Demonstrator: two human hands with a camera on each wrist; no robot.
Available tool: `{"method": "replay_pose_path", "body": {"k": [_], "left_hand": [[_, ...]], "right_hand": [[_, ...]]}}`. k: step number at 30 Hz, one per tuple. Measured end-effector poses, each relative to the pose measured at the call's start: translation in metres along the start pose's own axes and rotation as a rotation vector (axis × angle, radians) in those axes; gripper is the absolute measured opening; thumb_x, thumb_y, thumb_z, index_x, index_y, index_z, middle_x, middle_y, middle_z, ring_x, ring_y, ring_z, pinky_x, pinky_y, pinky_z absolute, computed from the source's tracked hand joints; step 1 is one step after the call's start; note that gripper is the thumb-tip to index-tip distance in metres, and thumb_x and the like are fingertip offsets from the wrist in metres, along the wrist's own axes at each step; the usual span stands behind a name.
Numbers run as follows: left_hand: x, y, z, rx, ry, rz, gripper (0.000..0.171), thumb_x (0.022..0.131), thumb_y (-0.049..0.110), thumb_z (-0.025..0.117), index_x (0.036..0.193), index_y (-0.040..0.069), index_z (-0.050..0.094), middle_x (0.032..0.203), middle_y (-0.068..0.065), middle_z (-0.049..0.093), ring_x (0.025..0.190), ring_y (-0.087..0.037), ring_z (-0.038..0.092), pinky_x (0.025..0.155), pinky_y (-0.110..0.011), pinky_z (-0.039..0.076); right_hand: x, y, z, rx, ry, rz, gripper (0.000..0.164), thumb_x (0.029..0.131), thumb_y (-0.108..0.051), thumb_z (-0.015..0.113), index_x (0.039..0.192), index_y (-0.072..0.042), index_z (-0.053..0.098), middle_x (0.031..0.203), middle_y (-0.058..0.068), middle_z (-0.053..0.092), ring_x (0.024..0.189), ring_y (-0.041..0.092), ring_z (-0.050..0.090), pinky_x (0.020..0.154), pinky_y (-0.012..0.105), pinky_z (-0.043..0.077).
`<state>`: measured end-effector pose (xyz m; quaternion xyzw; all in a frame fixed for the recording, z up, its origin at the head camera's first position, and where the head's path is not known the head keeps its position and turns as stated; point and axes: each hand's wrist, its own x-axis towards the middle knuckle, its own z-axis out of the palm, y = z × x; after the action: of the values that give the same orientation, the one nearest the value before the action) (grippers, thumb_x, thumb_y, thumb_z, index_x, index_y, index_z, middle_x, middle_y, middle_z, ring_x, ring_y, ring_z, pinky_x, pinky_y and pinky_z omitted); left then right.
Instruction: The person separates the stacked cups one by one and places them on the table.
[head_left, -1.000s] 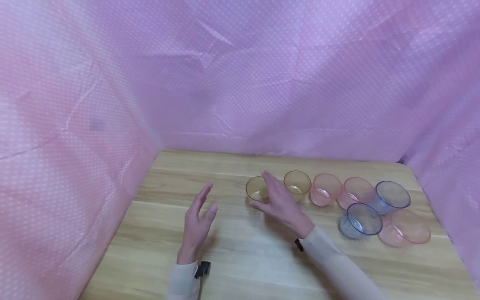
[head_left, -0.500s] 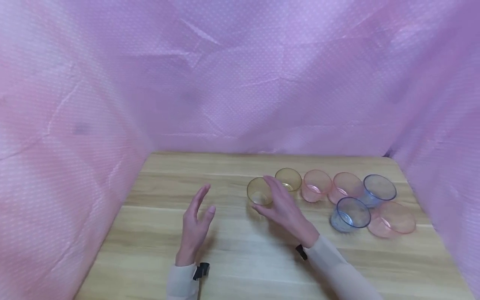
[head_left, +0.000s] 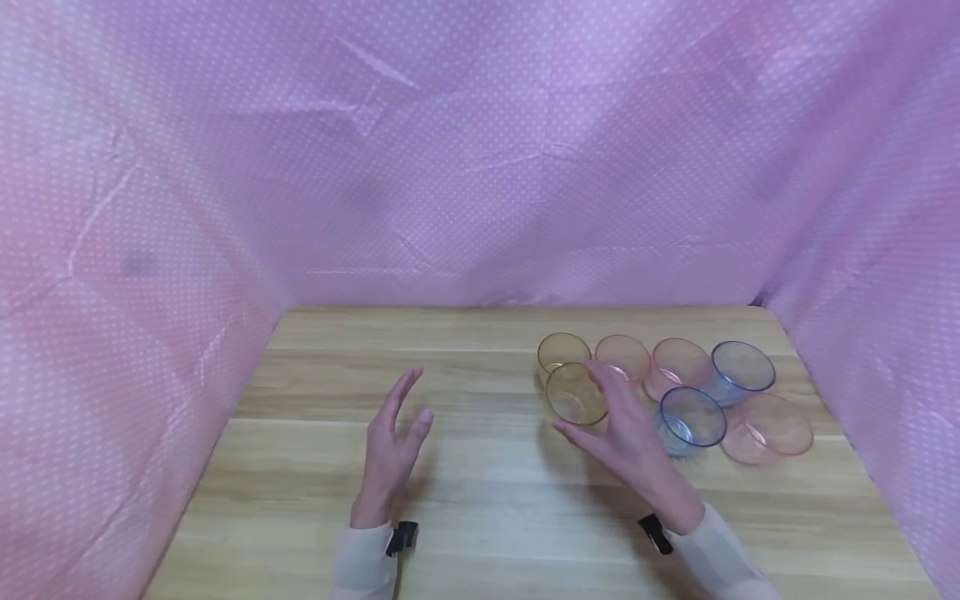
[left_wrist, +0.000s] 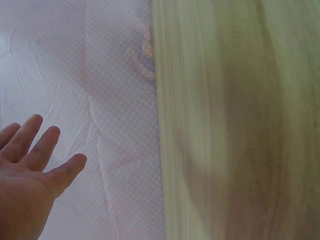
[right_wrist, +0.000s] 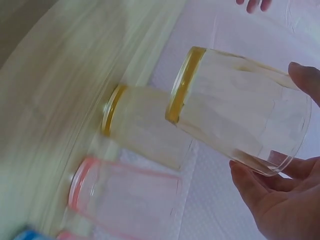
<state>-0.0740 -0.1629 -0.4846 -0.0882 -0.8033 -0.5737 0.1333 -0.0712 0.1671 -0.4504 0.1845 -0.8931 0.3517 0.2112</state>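
Note:
My right hand [head_left: 630,433] grips a clear yellow-tinted cup [head_left: 573,396] near its rim, thumb on one side and fingers on the other. In the right wrist view that yellow cup [right_wrist: 235,105] is raised off the table and tilted. Just behind it stands a second yellow cup [head_left: 562,346], partly covered by the held one. Two pink cups [head_left: 624,354] follow in the row to the right. To the left, my left hand [head_left: 390,450] hovers over the table with fingers spread and nothing in it; the left wrist view shows the same hand [left_wrist: 30,175].
A blue cup [head_left: 742,362] ends the back row at the right. Before it stand another blue cup [head_left: 690,421] and a wide-looking pink cup [head_left: 772,429]. Pink dotted sheeting [head_left: 450,167] surrounds the wooden table [head_left: 465,517] at the back and sides.
My right hand has taken hold of the front yellow cup, lifted it, and carried it rightward toward the other yellow cup. The left hand has barely moved. The head view has shifted slightly.

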Motion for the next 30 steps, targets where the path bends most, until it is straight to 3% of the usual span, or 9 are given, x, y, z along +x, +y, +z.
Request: {"method": "replay_pose_path", "body": {"k": [6, 10, 15, 25, 30], "left_hand": [[0.0, 0.0, 0.001, -0.004, -0.025, -0.011, 0.059, 0.102, 0.022, 0.064, 0.157, 0.016, 0.045, 0.16, -0.005, 0.046, 0.151, -0.022, 0.035, 0.123, -0.062, 0.024], [0.0, -0.003, 0.001, -0.013, -0.055, -0.029, 0.06, 0.102, 0.024, 0.063, 0.158, 0.02, 0.043, 0.162, -0.002, 0.043, 0.152, -0.025, 0.033, 0.123, -0.065, 0.024], [-0.001, -0.005, 0.001, -0.005, -0.085, -0.035, 0.061, 0.102, 0.025, 0.063, 0.16, 0.021, 0.041, 0.163, 0.001, 0.041, 0.153, -0.027, 0.031, 0.122, -0.067, 0.022], [-0.001, -0.004, -0.001, 0.018, -0.082, -0.018, 0.062, 0.1, 0.017, 0.063, 0.159, 0.017, 0.042, 0.163, -0.003, 0.042, 0.152, -0.03, 0.033, 0.122, -0.066, 0.025], [-0.002, -0.003, 0.001, 0.106, -0.136, 0.002, 0.065, 0.1, 0.023, 0.065, 0.16, 0.015, 0.04, 0.163, -0.007, 0.041, 0.15, -0.036, 0.035, 0.12, -0.066, 0.029]], "right_hand": [[-0.012, 0.012, -0.011, -0.029, 0.033, -0.017, 0.094, 0.064, -0.022, 0.097, 0.142, 0.005, 0.051, 0.132, 0.022, 0.061, 0.109, 0.038, 0.064, 0.09, 0.05, 0.054], [-0.02, 0.021, -0.015, -0.059, 0.019, -0.006, 0.098, 0.065, -0.022, 0.097, 0.147, 0.001, 0.05, 0.135, 0.021, 0.061, 0.113, 0.037, 0.063, 0.093, 0.053, 0.054], [-0.028, 0.03, -0.013, -0.087, -0.007, -0.003, 0.094, 0.065, -0.021, 0.097, 0.142, 0.007, 0.051, 0.133, 0.025, 0.06, 0.116, 0.042, 0.061, 0.094, 0.06, 0.055], [-0.036, 0.041, -0.004, -0.118, -0.018, 0.027, 0.096, 0.068, -0.015, 0.097, 0.145, 0.007, 0.045, 0.139, 0.031, 0.053, 0.126, 0.049, 0.054, 0.099, 0.065, 0.051], [-0.038, 0.031, -0.017, -0.186, -0.035, 0.026, 0.093, 0.075, -0.03, 0.094, 0.146, 0.006, 0.045, 0.14, 0.032, 0.052, 0.123, 0.05, 0.056, 0.093, 0.066, 0.054]]}}
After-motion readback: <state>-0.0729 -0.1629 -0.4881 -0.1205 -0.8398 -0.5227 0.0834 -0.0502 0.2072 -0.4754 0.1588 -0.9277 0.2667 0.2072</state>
